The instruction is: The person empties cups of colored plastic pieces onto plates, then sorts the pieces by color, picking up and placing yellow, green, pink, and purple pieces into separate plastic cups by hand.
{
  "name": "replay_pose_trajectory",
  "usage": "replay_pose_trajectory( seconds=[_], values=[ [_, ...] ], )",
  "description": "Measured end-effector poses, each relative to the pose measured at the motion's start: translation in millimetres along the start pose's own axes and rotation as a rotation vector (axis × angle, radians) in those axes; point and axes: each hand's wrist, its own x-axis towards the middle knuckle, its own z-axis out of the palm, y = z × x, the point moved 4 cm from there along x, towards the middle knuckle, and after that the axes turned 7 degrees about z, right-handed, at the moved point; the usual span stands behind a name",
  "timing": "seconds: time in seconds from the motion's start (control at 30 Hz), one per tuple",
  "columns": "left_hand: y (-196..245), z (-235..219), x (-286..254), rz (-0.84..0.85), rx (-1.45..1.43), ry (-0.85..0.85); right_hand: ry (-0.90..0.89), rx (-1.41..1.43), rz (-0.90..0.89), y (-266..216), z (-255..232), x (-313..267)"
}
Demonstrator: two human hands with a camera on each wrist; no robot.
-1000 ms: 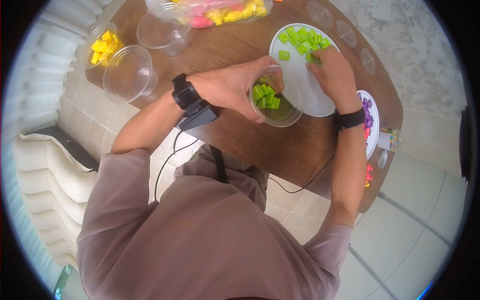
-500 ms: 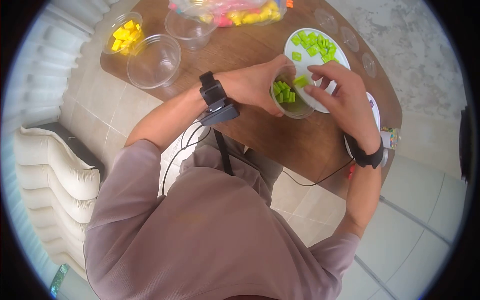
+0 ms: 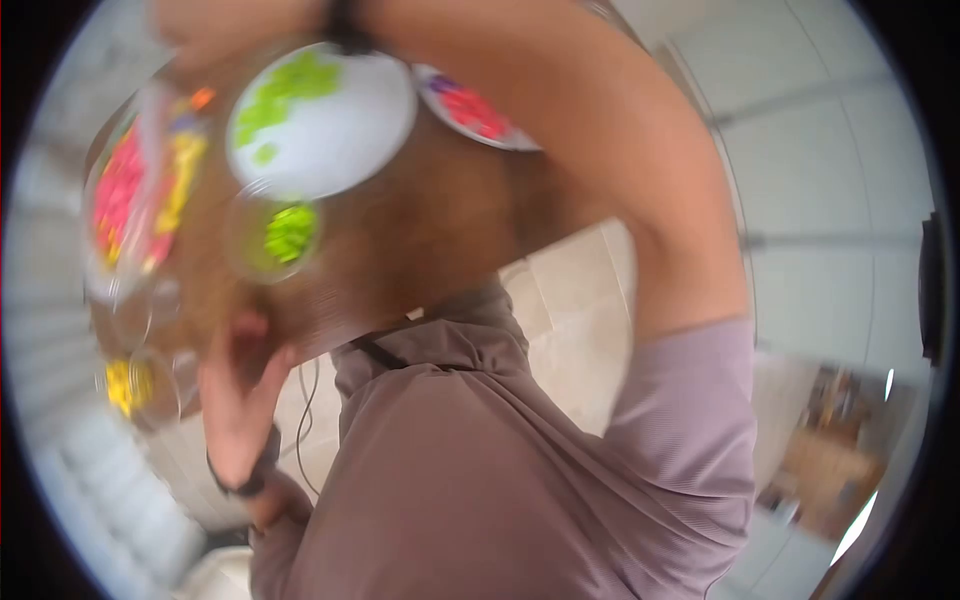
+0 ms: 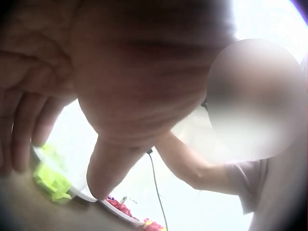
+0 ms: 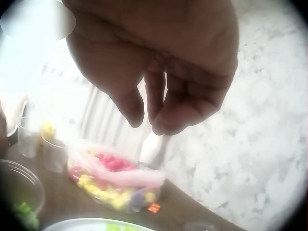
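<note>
My left hand hangs by the table's near edge in the head view, thumb spread from loosely extended fingers, holding nothing. A clear plastic cup with small green square pieces inside stands untouched on the table beyond it. Behind the cup lies a white oval plate bearing more green pieces. My right arm reaches across the top of the head view. In the right wrist view, my right hand is raised above the table, its fingers loosely bent and apart from the thumb, with nothing between them.
A clear bag of pink and yellow pieces lies beyond the cup, an orange piece beside it. Another plate holds red and purple pieces. Clear cups, one containing yellow pieces, stand at the table's left end.
My left hand has let go of the cup, which now stands on the table. My right hand has released the green piece and swung up and across. The head view has turned and blurred.
</note>
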Motion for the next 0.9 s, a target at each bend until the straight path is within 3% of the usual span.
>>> replay_pose_trajectory(
  seconds=[0.03,0.07,0.13,0.2,0.27,0.3,0.37,0.67,0.9],
  values=[
    [18.3,4.4,-14.5,-0.047,-0.051,-0.02,0.013,-0.01,0.077,9.9,-1.6,-15.1],
    [44.8,8.7,-19.7,0.072,0.101,-0.18,0.025,-0.015,0.133,16.0,-3.9,-29.2],
    [95.7,18.3,-16.5,0.491,0.042,-0.43,0.038,0.011,0.222,24.8,-0.1,-21.7],
    [134.2,55.8,-10.4,0.702,-0.404,-0.81,0.039,0.064,0.273,24.5,18.2,-31.0],
    [168.3,89.5,-16.6,0.843,-0.563,-1.01,0.023,0.124,0.308,22.1,39.2,-31.0],
    [169.5,98.6,-28.7,0.871,-0.584,-1.212,0.018,0.142,0.321,23.3,45.2,-30.0],
    [190.2,113.7,-33.4,0.857,-0.862,-0.931,0.012,0.174,0.355,26.8,54.0,-31.7],
    [192.9,149.9,-15.9,0.923,-1.054,-1.008,0.077,0.243,0.468,65.0,54.1,-28.1],
    [195.0,159.3,-6.7,0.919,-1.222,-0.97,0.075,0.354,0.493,68.7,63.8,-6.6]
  ],
)
